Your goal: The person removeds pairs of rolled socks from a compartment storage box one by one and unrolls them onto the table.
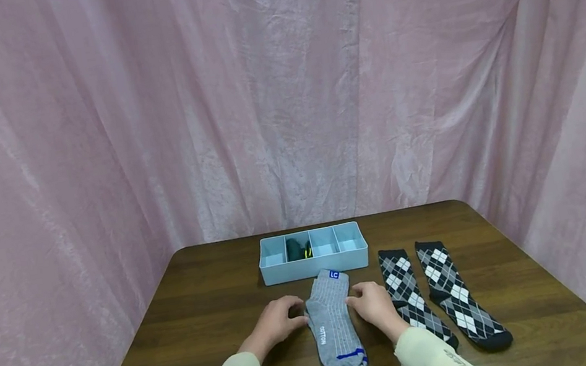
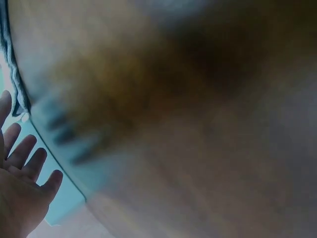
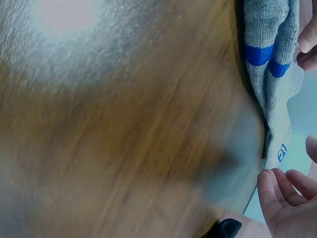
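A pair of grey socks [image 1: 336,327], one laid over the other, lies in the middle of the table with the "LC" cuff toward the box and blue-striped toes toward me. My left hand [image 1: 280,321] is at their left edge, thumb tip right by the fabric; its fingers look spread and relaxed in the left wrist view. At the right edge is my right hand [image 1: 372,304], its loosely bent fingertips beside the upper part of the socks. In the right wrist view the two stacked toes of the socks [image 3: 260,54] show side-on, and the right fingers [image 3: 272,193] are close to the cuff.
A light blue divided box [image 1: 316,266] stands behind the socks, with a dark green bundle [image 1: 295,249] in one compartment. Two black-and-grey argyle socks [image 1: 460,294] lie flat on the right. More patterned fabric peeks out beneath both sleeves. A pink curtain [image 1: 281,97] hangs behind the table.
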The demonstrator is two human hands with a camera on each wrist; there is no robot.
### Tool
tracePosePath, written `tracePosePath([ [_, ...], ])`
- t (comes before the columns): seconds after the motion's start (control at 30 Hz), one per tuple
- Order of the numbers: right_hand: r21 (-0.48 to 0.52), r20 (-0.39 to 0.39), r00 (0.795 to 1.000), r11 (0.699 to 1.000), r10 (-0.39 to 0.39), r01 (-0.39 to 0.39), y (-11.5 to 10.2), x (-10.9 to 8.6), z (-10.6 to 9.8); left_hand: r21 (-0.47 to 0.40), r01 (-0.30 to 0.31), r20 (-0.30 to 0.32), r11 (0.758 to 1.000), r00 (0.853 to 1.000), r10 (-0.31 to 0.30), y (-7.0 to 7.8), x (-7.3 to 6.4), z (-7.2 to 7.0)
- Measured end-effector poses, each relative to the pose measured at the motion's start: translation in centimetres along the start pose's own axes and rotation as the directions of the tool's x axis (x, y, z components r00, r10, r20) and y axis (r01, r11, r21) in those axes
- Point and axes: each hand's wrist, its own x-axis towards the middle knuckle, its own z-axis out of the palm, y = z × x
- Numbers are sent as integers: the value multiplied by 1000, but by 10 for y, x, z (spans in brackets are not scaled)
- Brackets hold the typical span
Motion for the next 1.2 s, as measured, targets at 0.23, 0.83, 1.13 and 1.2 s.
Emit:
tracePosePath([
  [0.23, -2, -15, 999, 999, 47, -47, -2, 2, 4, -47, 11, -22, 999, 1000, -12, -2, -5, 5],
  [0.83, -90, -6, 996, 992, 88, -88, 0, -4, 21, 6, 9, -66, 1000, 998, -8, 9, -7, 11],
  [1.13, -214, -74, 997, 977, -15, -1, 0, -12, 34, 147, -47, -109, 988, 992, 63, 8, -6, 17],
  [1.2, -243, -91, 996, 970, -11, -11, 0, -13, 37, 158, -48, -112, 986, 991, 66, 7, -6, 18],
])
